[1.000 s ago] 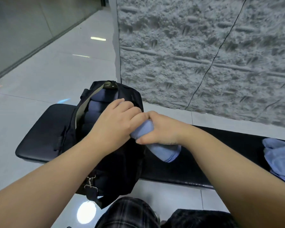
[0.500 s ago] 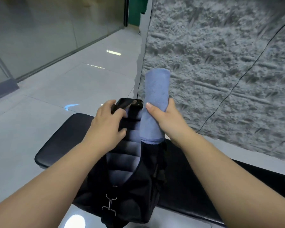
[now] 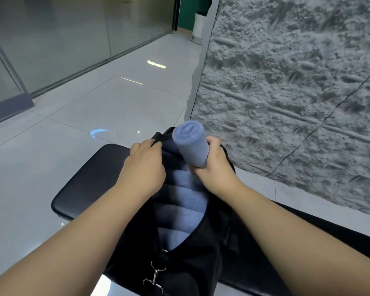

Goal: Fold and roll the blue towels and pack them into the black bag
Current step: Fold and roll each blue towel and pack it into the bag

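Half a second on, the rolled blue towel [image 3: 191, 144] has tipped from near upright to a lean toward the camera, so its spiralled end now faces the viewer, and it sits lower over the far end of the black bag [image 3: 192, 253]. The right hand [image 3: 215, 166] grips the roll from the right and below, fingers wrapped round its lower half; the fingertips are hidden behind the cloth, and the roll's lower end is lost behind the hand. The left hand [image 3: 144, 165] curls over the left edge of the bag's opening and holds it back, though its fingertips vanish inside the rim. Within the open bag lies a row of packed blue towel rolls [image 3: 181, 212], stacked side by side; how many there are is hard to count in the shadow. A metal clip [image 3: 156, 274] hangs at the bag's near end. The bag rests on a black padded bench [image 3: 83, 186], whose right part runs out of the frame. Behind it stands a rough grey stone wall [image 3: 286, 92], and a white cylindrical object [image 3: 198, 28] far off is too small to identify.
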Tool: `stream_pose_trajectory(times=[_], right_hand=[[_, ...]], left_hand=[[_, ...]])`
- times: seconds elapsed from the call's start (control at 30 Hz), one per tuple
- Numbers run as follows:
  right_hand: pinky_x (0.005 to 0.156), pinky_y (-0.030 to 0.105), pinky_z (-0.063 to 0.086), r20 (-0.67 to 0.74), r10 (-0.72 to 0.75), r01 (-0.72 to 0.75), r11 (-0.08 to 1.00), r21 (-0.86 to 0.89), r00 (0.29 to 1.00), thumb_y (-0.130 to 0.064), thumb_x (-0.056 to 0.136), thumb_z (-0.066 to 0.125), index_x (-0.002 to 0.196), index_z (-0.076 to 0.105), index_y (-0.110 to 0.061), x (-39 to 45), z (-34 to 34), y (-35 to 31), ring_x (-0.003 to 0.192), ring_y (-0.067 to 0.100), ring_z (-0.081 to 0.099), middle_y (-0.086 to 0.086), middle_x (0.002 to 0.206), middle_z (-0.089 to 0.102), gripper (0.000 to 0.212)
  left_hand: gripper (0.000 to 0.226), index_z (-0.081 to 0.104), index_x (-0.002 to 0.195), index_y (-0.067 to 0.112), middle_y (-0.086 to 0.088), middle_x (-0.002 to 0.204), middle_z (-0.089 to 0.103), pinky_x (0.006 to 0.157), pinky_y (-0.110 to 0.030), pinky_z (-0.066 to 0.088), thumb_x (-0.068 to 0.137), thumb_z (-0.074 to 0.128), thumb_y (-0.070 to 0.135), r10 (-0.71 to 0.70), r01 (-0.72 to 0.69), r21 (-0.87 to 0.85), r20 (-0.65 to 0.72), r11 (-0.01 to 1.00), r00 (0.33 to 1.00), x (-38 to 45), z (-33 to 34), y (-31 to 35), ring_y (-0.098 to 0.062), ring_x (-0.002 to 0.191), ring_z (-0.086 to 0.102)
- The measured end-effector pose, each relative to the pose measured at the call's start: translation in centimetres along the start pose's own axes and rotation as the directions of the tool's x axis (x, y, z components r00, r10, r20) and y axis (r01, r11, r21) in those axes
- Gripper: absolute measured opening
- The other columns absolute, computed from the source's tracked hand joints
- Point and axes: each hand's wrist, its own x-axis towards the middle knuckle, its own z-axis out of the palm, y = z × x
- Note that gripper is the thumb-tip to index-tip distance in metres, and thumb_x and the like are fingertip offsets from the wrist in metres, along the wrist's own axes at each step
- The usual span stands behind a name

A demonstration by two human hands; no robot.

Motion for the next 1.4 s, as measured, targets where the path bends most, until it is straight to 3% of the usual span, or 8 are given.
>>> stream_pose_trajectory(times=[0.17,0.33,0.67,0.87,1.07,1.2,1.33,1.4], right_hand=[[0.085,0.029,0.034,0.230,0.027,0.084,0.885,-0.457,0.973,0.005,0.076,0.047,0.125,0.032,-0.012,0.1,-1.3,2.6,0.118,0.024,0.032,0.010,0.121,0.039,0.053],[0.088,0.031,0.036,0.284,0.028,0.200,0.644,-0.738,0.958,0.001,0.080,0.048,0.129,0.031,-0.007,0.4,0.9,2.4,0.117,0.028,0.036,0.009,0.125,0.042,0.053],[0.094,0.036,0.036,0.315,0.169,0.148,0.620,-0.770,0.934,0.000,0.081,0.057,0.126,0.036,-0.004,4.6,5.1,1.2,0.120,0.031,0.036,0.014,0.132,0.031,0.050],[0.087,0.036,0.037,0.220,-0.004,0.195,0.471,-0.860,0.976,-0.003,0.082,0.055,0.127,0.032,-0.008,4.4,4.7,1.4,0.117,0.027,0.040,0.009,0.124,0.043,0.051],[0.081,0.034,0.040,0.188,0.025,0.149,0.506,-0.849,0.982,-0.004,0.089,0.048,0.121,0.043,-0.007,3.4,6.0,1.2,0.113,0.028,0.043,0.012,0.125,0.039,0.032],[0.084,0.031,0.038,0.227,0.054,0.182,0.433,-0.883,0.972,-0.007,0.091,0.047,0.122,0.048,-0.005,3.2,7.1,1.2,0.114,0.028,0.041,0.013,0.123,0.042,0.032],[0.087,0.029,0.042,0.242,0.139,0.136,0.525,-0.840,0.960,0.000,0.091,0.046,0.127,0.044,0.001,3.4,7.0,1.1,0.118,0.029,0.041,0.017,0.126,0.043,0.036],[0.094,0.030,0.040,0.284,0.157,0.152,0.559,-0.815,0.946,-0.002,0.088,0.051,0.132,0.036,0.002,3.1,6.3,1.3,0.122,0.030,0.041,0.018,0.130,0.042,0.046]], left_hand=[[0.043,0.053,0.112,0.013,-0.002,0.121,0.050,0.087,-0.044,0.042,0.076,0.036,-0.002,0.027,-0.033,-0.051,-0.101,0.998,0.995,0.6,0.6,-1.5,-0.030,0.104,0.043],[0.049,0.052,0.124,0.010,-0.004,0.128,0.050,0.093,-0.034,0.035,0.080,0.037,-0.006,0.004,-0.015,-0.130,-0.079,0.991,0.997,0.1,0.3,-0.8,-0.031,0.113,0.041],[0.046,0.054,0.125,0.007,-0.006,0.130,0.052,0.095,-0.030,0.033,0.083,0.039,-0.002,0.016,-0.029,-0.207,-0.064,0.978,0.998,-0.6,-0.3,-0.6,-0.028,0.119,0.043],[0.040,0.055,0.118,0.003,-0.006,0.121,0.054,0.092,-0.036,0.038,0.081,0.039,-0.001,0.009,-0.017,-0.226,-0.039,0.974,0.999,-0.5,-0.2,-0.8,-0.026,0.114,0.046],[0.059,0.048,0.135,0.015,0.000,0.137,0.048,0.097,-0.024,0.031,0.081,0.038,-0.006,0.001,-0.008,-0.218,-0.035,0.976,0.999,-0.5,-0.1,-0.5,-0.021,0.126,0.040],[0.065,0.044,0.140,0.018,0.003,0.135,0.049,0.087,-0.014,0.028,0.080,0.038,-0.008,0.016,-0.020,-0.221,-0.020,0.975,1.000,-0.8,-0.3,-0.4,-0.019,0.124,0.041],[0.061,0.043,0.140,0.018,0.000,0.131,0.050,0.088,-0.018,0.031,0.083,0.040,-0.003,0.057,-0.048,-0.210,0.034,0.977,0.998,-1.0,-0.1,-0.5,-0.019,0.122,0.041],[0.062,0.033,0.145,0.022,0.002,0.141,0.041,0.100,-0.020,0.027,0.086,0.043,0.003,0.057,-0.039,-0.211,0.080,0.977,0.995,-1.2,0.0,-0.2,-0.017,0.132,0.032]])
